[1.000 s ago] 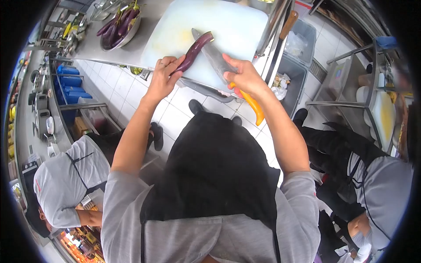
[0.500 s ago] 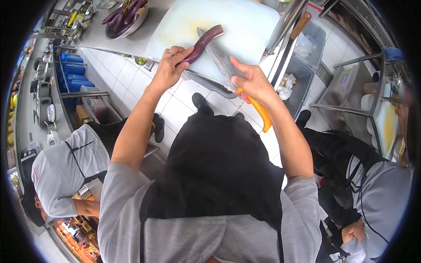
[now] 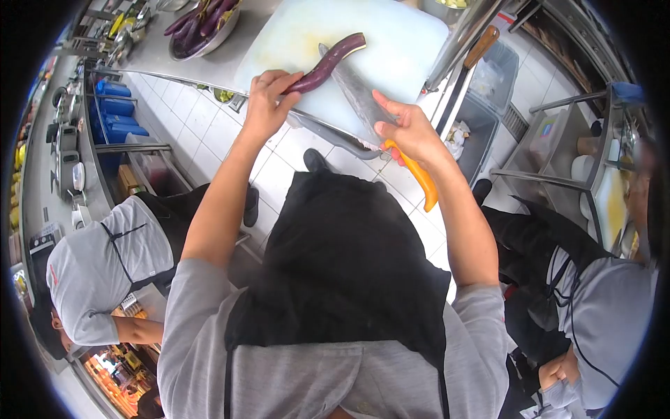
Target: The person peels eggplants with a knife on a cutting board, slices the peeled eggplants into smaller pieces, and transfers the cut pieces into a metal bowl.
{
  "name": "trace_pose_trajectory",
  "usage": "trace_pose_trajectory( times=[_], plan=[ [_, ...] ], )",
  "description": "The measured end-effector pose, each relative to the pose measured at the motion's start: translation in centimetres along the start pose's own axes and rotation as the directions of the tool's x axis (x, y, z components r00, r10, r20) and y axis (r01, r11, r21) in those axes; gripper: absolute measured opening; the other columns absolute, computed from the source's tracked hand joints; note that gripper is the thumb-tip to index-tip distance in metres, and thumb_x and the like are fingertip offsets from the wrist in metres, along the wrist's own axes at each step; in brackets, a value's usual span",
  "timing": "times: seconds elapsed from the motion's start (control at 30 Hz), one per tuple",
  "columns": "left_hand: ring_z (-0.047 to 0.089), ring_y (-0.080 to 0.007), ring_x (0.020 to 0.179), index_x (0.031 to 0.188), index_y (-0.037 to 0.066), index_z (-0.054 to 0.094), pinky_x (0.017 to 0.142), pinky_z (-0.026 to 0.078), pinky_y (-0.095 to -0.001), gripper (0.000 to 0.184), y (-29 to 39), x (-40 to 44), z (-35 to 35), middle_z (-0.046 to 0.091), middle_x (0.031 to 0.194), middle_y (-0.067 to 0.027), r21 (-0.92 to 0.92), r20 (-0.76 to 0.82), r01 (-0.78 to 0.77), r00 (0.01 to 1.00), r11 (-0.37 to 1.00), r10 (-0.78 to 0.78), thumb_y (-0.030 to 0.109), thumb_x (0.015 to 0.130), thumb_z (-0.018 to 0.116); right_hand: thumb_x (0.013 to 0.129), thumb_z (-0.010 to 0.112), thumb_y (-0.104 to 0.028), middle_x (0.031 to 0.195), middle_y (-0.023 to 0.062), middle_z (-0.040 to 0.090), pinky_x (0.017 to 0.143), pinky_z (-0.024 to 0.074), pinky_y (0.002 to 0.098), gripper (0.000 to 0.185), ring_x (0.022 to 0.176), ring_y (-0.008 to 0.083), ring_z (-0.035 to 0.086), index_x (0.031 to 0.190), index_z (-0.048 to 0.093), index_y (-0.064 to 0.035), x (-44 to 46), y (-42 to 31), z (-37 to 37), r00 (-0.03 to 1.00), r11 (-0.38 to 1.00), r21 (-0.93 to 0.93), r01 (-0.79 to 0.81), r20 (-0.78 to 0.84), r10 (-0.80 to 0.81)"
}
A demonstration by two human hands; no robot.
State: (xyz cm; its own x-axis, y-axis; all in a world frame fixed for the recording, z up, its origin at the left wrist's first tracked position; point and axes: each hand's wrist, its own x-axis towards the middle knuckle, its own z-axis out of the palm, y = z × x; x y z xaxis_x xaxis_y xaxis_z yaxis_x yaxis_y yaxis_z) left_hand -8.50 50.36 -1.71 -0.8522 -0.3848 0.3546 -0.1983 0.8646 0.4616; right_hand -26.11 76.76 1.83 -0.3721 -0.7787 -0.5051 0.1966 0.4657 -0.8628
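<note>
A purple eggplant (image 3: 326, 71) lies slantwise on the white cutting board (image 3: 401, 42), its pale cut end pointing away to the right. My left hand (image 3: 269, 103) holds the near end, fingers over the top and thumb on the near side. In my right hand (image 3: 410, 134) is a large knife (image 3: 359, 98), gripped where the blade meets the yellow handle, with the thumb and forefinger on the blade. The blade slants across the board, and its tip lies at or behind the eggplant; I cannot tell whether they touch.
A metal bowl (image 3: 209, 47) of eggplants stands left of the board. Another knife with a wooden handle (image 3: 481, 47) sits at the right counter edge, above grey bins (image 3: 481, 133). Co-workers stand at the left (image 3: 115, 255) and right (image 3: 600, 300).
The eggplant has turned slightly, its cut end shifting up and right. My left hand has slid a little left, and its thumb sits further from the fingers. The knife has barely moved.
</note>
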Motion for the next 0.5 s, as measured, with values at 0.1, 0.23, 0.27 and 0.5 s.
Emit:
trace_pose_trajectory(
  times=[0.1, 0.23, 0.27, 0.5],
  plan=[
    [0.064, -0.0317, 0.108, 0.131, 0.018, 0.075, 0.096, 0.053, -0.0408, 0.044, -0.8, -1.1, -0.3, 0.070, 0.119, -0.0118, 0.002, 0.017, 0.055, 0.998, 0.998, -0.055, 0.009, 0.089, 0.077, 0.097, 0.063, -0.004, 0.076, 0.0110, 0.065, 0.044, 0.0457, 0.0310, 0.066, 0.049, 0.0131, 0.054, 0.160, 0.045, -0.0161, 0.4, 0.5, 0.5, 0.999, 0.999, -0.024, 0.042, -0.031, -0.042],
    [0.064, -0.0312, 0.106, 0.129, 0.020, 0.076, 0.094, 0.054, -0.0404, 0.042, -0.5, -0.6, -0.8, 0.070, 0.118, -0.0106, 0.034, 0.037, 0.029, 0.999, 0.999, -0.030, 0.007, 0.089, 0.076, 0.097, 0.063, -0.005, 0.077, 0.0112, 0.065, 0.044, 0.0469, 0.0314, 0.066, 0.052, 0.0138, 0.058, 0.159, 0.046, -0.0158, -0.6, -0.2, 0.5, 1.000, 1.000, -0.023, -0.009, -0.008, 0.009],
    [0.064, -0.0312, 0.107, 0.129, 0.020, 0.076, 0.094, 0.054, -0.0404, 0.042, -0.4, -0.5, -0.9, 0.070, 0.117, -0.0104, 0.032, 0.045, 0.038, 0.998, 0.999, -0.039, 0.007, 0.089, 0.075, 0.097, 0.063, -0.005, 0.077, 0.0111, 0.065, 0.044, 0.0471, 0.0316, 0.065, 0.052, 0.0138, 0.058, 0.159, 0.046, -0.0160, -1.0, -0.2, 0.7, 1.000, 1.000, -0.028, -0.004, -0.010, 0.004],
    [0.063, -0.0325, 0.099, 0.126, 0.019, 0.078, 0.089, 0.054, -0.0421, 0.044, -0.5, -0.2, -0.9, 0.071, 0.116, -0.0104, -0.031, 0.040, 0.022, 0.999, 0.999, -0.021, 0.003, 0.086, 0.076, 0.098, 0.063, -0.007, 0.075, 0.0106, 0.065, 0.044, 0.0479, 0.0324, 0.065, 0.049, 0.0129, 0.055, 0.160, 0.046, -0.0179, -0.8, 0.4, 1.1, 1.000, 0.997, -0.078, -0.008, -0.003, 0.007]
  ],
)
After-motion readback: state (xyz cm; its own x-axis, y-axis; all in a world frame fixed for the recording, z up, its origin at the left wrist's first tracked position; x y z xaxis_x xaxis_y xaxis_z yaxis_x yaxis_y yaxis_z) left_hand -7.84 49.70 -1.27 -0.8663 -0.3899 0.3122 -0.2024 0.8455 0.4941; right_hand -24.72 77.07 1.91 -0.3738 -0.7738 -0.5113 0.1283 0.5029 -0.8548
